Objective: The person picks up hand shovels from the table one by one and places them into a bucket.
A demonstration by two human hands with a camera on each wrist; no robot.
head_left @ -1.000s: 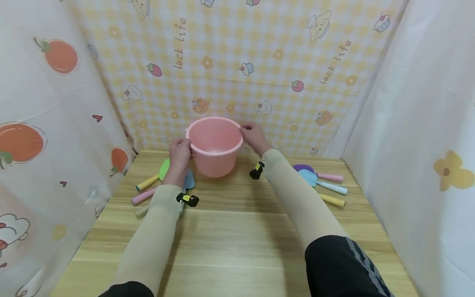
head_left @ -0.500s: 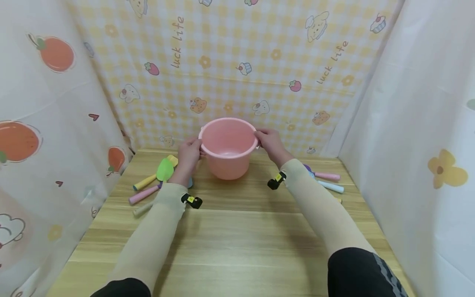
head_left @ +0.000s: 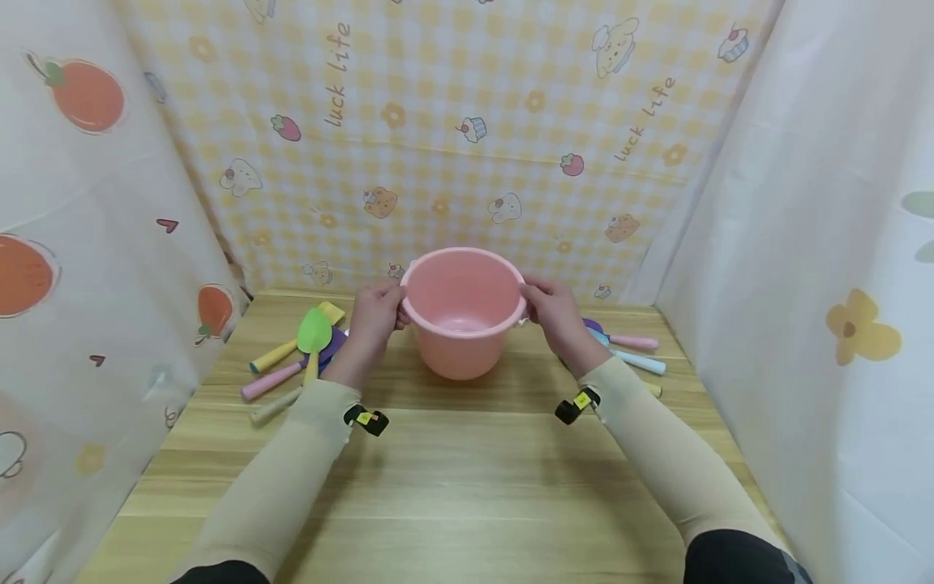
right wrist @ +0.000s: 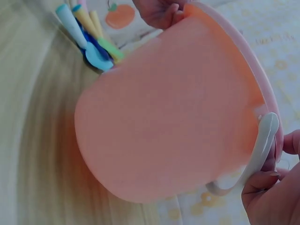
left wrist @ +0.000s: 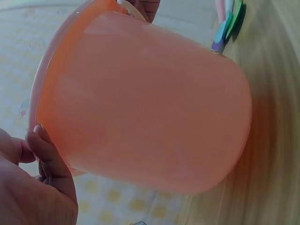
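A pink plastic bucket (head_left: pixel 463 353) is held between both hands near the middle of the table, its open top tipped toward the head camera. My left hand (head_left: pixel 372 324) pinches the left side of its rim, thumb and fingers on either side, as the left wrist view also shows. On the opposite side, my right hand (head_left: pixel 558 316) grips the rim next to the pale bail handle (right wrist: pixel 262 145), which hangs down the bucket's side. Whether the bucket's base touches the table cannot be told. Inside the bucket, I see only the bare pink bottom.
Several toy shovels with coloured handles, one a green shovel (head_left: pixel 314 330), lie left of the bucket. More toy tools, including one with a pink handle (head_left: pixel 633 342), lie at the right, partly behind my right hand. Printed curtains (head_left: pixel 438 105) surround the wooden table (head_left: pixel 467 487).
Both hands have carried the bucket rightward and then nearer to me. The shovels on the left show more now, and those on the right are more covered by my right arm.
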